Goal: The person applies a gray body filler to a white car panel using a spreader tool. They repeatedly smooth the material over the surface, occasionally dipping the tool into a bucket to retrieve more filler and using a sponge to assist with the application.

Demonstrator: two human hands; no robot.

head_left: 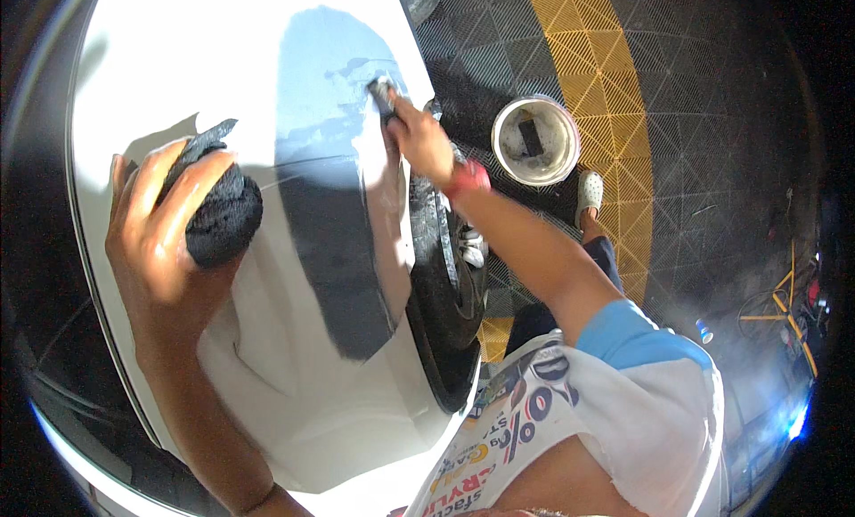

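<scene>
In my left hand (160, 241), the fingers are wrapped round a bunched, wet black cloth (227, 216) over the white car panel (294, 428). My right hand (422, 143) grips a small dark sanding pad (381, 95), whose far end rests on the panel beside the wheel arch. Under and left of that pad lies a large grey patch (331, 250) with rounded ends, set in the white paint. Its far part looks wet and shiny, with whitish streaks near the pad. A red band (468, 179) circles my right wrist.
A white bucket (497, 136) stands on the floor right of the wheel, with a dark block (532, 138) inside. The car's tyre (445, 348) sits below the panel edge. Yellow cable or tubing (789, 305) and a small blue-and-white container (704, 331) lie further right on the floor.
</scene>
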